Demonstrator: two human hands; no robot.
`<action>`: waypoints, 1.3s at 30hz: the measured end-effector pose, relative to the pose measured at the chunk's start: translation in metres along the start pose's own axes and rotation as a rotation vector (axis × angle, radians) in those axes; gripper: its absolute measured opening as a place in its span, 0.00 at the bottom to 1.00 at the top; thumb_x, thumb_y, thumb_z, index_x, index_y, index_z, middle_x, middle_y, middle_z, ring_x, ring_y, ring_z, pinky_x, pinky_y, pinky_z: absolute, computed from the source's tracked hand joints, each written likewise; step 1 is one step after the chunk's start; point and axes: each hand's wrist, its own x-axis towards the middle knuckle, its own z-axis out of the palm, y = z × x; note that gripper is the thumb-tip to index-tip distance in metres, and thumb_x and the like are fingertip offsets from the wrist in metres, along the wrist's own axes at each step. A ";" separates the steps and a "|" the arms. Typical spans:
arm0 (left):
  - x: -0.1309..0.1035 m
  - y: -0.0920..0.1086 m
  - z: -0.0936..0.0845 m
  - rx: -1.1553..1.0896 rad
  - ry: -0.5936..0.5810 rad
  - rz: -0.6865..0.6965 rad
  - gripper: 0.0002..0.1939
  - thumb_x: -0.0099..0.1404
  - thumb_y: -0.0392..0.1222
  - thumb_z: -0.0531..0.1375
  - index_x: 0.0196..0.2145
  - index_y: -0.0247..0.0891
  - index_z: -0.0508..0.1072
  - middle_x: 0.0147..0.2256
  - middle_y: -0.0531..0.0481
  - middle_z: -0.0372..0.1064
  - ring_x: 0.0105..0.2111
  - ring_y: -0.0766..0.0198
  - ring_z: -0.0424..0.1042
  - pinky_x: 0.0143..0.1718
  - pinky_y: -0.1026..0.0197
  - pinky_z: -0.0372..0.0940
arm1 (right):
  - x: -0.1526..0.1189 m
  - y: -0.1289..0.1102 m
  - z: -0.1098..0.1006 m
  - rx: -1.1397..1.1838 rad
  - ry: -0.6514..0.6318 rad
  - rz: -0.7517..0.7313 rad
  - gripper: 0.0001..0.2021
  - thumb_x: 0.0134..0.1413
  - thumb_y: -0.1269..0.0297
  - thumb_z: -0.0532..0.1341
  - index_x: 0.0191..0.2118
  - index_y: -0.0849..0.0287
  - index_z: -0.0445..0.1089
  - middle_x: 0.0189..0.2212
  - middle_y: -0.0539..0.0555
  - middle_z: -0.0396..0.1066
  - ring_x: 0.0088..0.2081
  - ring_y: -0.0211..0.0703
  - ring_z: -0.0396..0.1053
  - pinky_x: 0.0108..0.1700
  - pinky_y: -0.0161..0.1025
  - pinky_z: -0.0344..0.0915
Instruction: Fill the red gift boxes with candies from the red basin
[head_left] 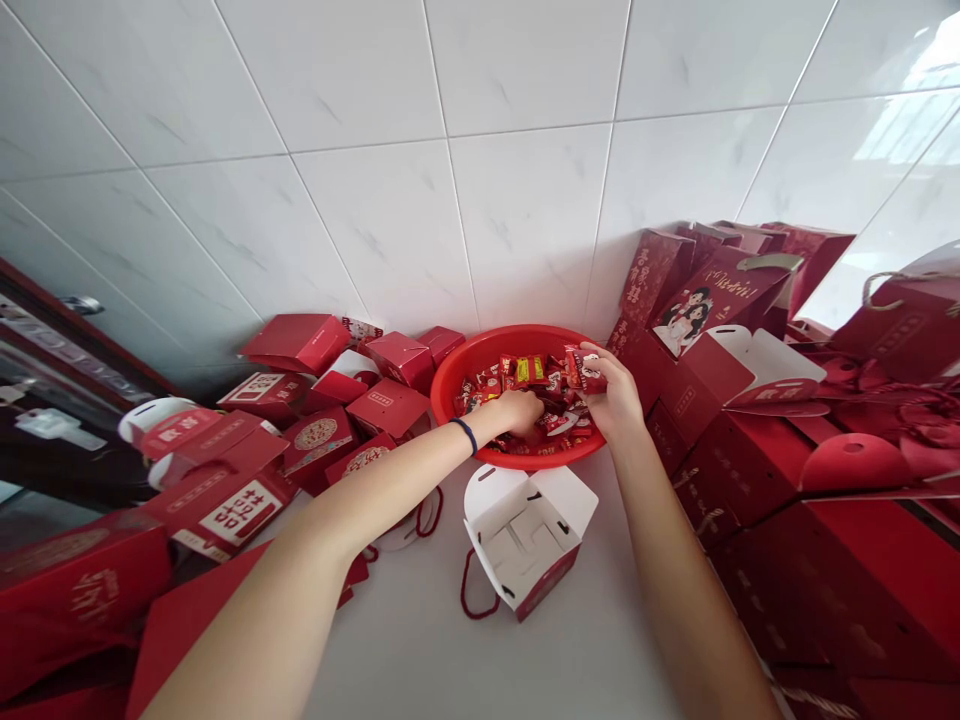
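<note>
A red plastic basin [444, 385] full of small wrapped candies stands against the wall. My left hand [523, 412], a dark blue band on its wrist, reaches down into the candies with its fingers curled; its fingertips are hidden among the wrappers. At the basin's right side my right hand [615, 388] grips a red candy packet [582, 370] between thumb and fingers. In the pile, a packet with a yellow label [531, 370] shows behind my left hand. An open gift box [525, 545], white inside and red outside, sits in front of the basin, with nothing in it.
Red gift boxes [300, 343] lie heaped on the left. More red boxes [750, 470] and standing gift bags [720, 290] crowd the right. A red cord handle [478, 612] lies beside the open box on the pale table [480, 670]. Behind is a tiled wall [525, 220].
</note>
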 end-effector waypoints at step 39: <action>-0.178 -0.006 0.024 -0.553 0.209 0.296 0.08 0.67 0.40 0.58 0.38 0.38 0.77 0.33 0.52 0.76 0.30 0.64 0.71 0.32 0.63 0.59 | -0.094 -0.071 0.033 -0.777 -0.720 -0.133 0.09 0.53 0.64 0.66 0.41 0.59 0.73 0.34 0.50 0.72 0.30 0.35 0.65 0.32 0.34 0.63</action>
